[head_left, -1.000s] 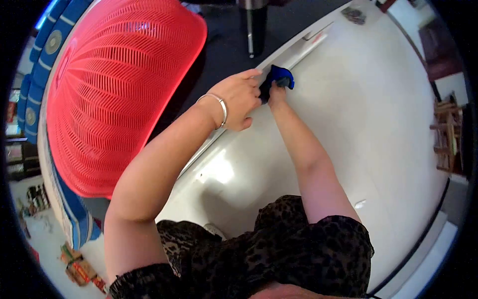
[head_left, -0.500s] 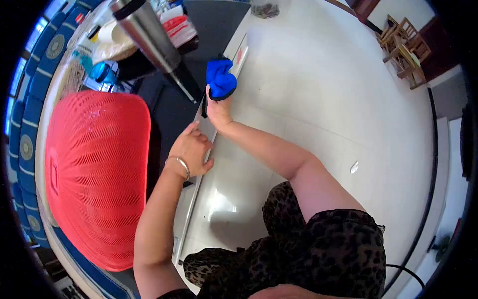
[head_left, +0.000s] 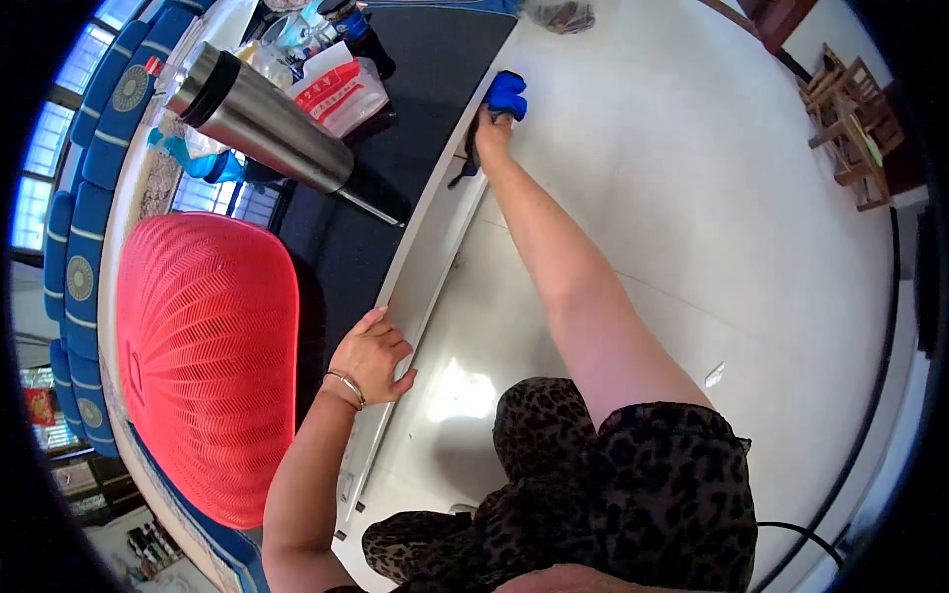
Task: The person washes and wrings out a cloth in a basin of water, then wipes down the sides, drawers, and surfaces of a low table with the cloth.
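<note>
My right hand is closed around a blue cloth item with black trim, near the far end of the table's white side; a dark strap hangs beside the wrist. What kind of cloth item it is I cannot make out. My left hand, with a bracelet on the wrist, rests at the table's edge. Its index finger is stretched out, the others are loosely bent, the thumb stands apart, and nothing is in it. The black tabletop lies to the left of both hands.
On the table stand a red mesh food cover, a large steel tumbler and a red-and-white plastic bag. Blue sofa cushions line the far left. Wooden chairs stand across the white tiled floor.
My right hand has moved away along the table's side, carrying the blue cloth item. My left hand has shifted slightly toward me and onto the table's edge. The view has shifted.
</note>
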`<state>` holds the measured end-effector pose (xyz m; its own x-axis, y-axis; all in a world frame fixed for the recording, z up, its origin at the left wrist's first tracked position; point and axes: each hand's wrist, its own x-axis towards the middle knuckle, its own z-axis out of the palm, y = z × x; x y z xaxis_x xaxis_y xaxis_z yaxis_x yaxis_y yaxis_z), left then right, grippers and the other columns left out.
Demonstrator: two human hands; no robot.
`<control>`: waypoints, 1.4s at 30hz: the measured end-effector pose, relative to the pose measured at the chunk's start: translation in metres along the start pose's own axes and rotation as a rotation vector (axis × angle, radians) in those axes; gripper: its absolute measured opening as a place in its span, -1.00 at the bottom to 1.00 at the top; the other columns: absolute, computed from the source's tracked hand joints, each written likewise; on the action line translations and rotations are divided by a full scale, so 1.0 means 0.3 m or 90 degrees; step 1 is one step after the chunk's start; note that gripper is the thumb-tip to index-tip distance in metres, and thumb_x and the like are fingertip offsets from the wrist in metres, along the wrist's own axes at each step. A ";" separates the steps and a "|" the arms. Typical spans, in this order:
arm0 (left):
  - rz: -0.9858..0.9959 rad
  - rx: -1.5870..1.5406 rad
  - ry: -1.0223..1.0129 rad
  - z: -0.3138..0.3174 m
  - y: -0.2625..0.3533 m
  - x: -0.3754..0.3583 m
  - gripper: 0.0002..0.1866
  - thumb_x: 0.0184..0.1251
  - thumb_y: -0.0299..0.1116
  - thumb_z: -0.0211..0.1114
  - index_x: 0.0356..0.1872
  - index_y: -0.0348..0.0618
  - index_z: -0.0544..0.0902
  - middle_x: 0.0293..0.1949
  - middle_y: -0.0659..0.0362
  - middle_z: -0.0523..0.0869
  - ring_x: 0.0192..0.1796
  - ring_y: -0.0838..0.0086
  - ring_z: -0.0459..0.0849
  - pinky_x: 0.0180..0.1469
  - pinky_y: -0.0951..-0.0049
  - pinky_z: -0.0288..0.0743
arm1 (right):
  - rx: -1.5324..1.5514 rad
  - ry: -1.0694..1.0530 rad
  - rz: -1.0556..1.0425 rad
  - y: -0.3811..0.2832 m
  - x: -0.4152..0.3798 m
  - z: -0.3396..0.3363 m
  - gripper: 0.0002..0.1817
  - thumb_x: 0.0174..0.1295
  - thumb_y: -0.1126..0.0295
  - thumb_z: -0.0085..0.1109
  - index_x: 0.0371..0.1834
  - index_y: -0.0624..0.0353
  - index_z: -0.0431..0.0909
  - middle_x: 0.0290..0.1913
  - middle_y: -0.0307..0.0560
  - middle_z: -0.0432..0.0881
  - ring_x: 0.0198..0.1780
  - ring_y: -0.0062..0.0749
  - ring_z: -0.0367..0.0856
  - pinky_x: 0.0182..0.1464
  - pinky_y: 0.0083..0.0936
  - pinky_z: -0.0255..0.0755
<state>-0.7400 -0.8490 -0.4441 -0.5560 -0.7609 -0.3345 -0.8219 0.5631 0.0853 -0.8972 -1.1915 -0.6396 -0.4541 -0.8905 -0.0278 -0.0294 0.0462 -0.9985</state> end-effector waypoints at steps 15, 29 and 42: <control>0.013 0.038 -0.042 0.000 -0.008 -0.002 -0.66 0.04 0.01 0.24 -0.43 -0.05 0.67 -0.38 0.18 0.65 -0.07 0.37 0.58 0.44 0.27 0.01 | 0.157 -0.102 0.148 -0.076 -0.293 -0.069 -0.38 0.34 0.09 0.10 0.34 0.23 0.25 0.31 0.01 0.39 0.32 -0.27 0.32 0.32 -0.41 0.17; 0.059 -0.014 0.042 0.019 -0.020 -0.032 -0.65 -0.03 -0.01 0.28 -0.38 -0.05 0.71 -0.31 0.19 0.71 0.00 0.36 0.58 0.47 0.29 -0.04 | 0.055 -0.125 -0.058 -0.227 -0.960 -0.219 -0.63 0.31 0.23 0.12 0.05 0.26 0.45 0.03 0.10 0.56 0.10 -0.13 0.50 0.18 -0.25 0.30; 0.077 -0.046 0.082 0.021 -0.025 -0.040 -0.64 -0.03 -0.02 0.30 -0.34 -0.06 0.73 -0.27 0.17 0.71 0.00 0.36 0.59 0.47 0.29 0.00 | -0.250 -0.175 -0.062 -0.235 -0.736 -0.171 -0.50 0.30 0.19 0.02 0.09 0.46 0.40 0.16 0.42 0.39 0.19 0.29 0.35 0.23 -0.08 0.27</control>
<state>-0.7263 -0.8422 -0.4466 -0.6585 -0.7268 -0.1953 -0.7524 0.6317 0.1865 -0.8405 -0.9751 -0.5607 -0.1817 -0.9834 0.0007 -0.4179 0.0766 -0.9053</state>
